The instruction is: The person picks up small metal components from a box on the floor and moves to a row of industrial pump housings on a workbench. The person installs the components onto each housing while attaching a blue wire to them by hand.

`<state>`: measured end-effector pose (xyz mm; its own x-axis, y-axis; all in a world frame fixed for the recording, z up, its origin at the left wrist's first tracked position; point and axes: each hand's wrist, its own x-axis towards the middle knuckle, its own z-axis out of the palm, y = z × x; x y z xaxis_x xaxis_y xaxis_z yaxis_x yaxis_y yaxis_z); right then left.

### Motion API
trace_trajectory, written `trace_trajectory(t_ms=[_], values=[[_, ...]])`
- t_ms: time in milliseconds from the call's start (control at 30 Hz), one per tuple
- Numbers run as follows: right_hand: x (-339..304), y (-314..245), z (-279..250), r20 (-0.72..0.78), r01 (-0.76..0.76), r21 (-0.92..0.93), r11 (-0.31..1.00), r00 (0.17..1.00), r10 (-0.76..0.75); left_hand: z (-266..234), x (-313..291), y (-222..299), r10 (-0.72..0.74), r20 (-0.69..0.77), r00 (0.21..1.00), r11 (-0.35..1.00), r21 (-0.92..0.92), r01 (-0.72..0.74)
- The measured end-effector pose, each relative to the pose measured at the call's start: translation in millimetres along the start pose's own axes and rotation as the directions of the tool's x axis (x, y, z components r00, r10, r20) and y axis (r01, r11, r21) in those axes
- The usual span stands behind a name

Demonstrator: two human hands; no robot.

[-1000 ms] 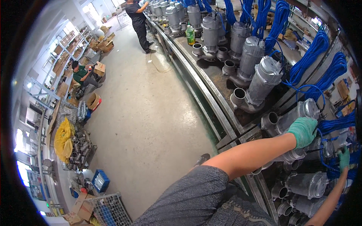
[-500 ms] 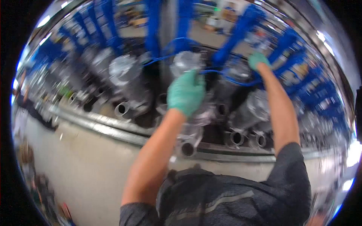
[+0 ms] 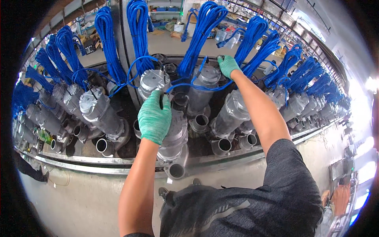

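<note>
My left hand (image 3: 155, 119), in a green knit glove, is at the front of the cap of a grey metal submersible pump (image 3: 173, 136). Its fingers are curled and partly hidden, so what they grip does not show. My right hand (image 3: 229, 66), gloved alike, reaches farther out and to the right, its fingers closed at a small dark thing by the stand's back edge. Beside it stands another pump (image 3: 200, 94) with a blue cable at its top. A tied coil of blue cable (image 3: 203, 33) hangs to the left of the right hand.
Rows of similar pumps (image 3: 100, 112) with open round outlets run left and right on a long metal-edged stand (image 3: 118, 169). Many blue cable coils (image 3: 106, 43) hang above them. A metal post (image 3: 121, 35) rises at the back. Concrete floor (image 3: 79, 197) lies in front.
The view has sharpened and shifted, with the pumps now nearer. Both hands now appear farther left in view; the left sits lower, at a pump cap. The right still reaches to the back.
</note>
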<state>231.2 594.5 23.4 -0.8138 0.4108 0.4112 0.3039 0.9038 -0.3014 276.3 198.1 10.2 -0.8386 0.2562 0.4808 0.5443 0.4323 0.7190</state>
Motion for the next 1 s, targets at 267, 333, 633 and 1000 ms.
trace_trajectory(t_ms=[267, 333, 633, 1000], values=[[-11.6, -45.5, 13.7, -0.195, -0.454, -0.055, 0.889, 0.878, 0.436, -0.7, -1.7, 0.5, 0.001, -0.032, 0.999, 0.998, -0.060, -0.003], [-8.8, -37.4, 10.4, -0.187, -0.413, -0.008, 0.911, 0.895, 0.405, 0.2, 0.3, 2.8, -0.021, -0.015, 1.000, 0.997, -0.071, 0.020], [9.0, 16.8, -69.3, 0.649, -0.239, 0.346, 0.907, 0.759, -0.048, 2.0, 4.2, 2.1, -0.011, -0.008, 1.000, 0.996, -0.088, 0.011], [21.8, 38.9, -49.2, 0.557, 0.033, 0.171, 0.985, 0.821, -0.124, 10.8, 1.1, -11.7, 0.052, -0.026, 0.998, 0.997, -0.052, -0.053]])
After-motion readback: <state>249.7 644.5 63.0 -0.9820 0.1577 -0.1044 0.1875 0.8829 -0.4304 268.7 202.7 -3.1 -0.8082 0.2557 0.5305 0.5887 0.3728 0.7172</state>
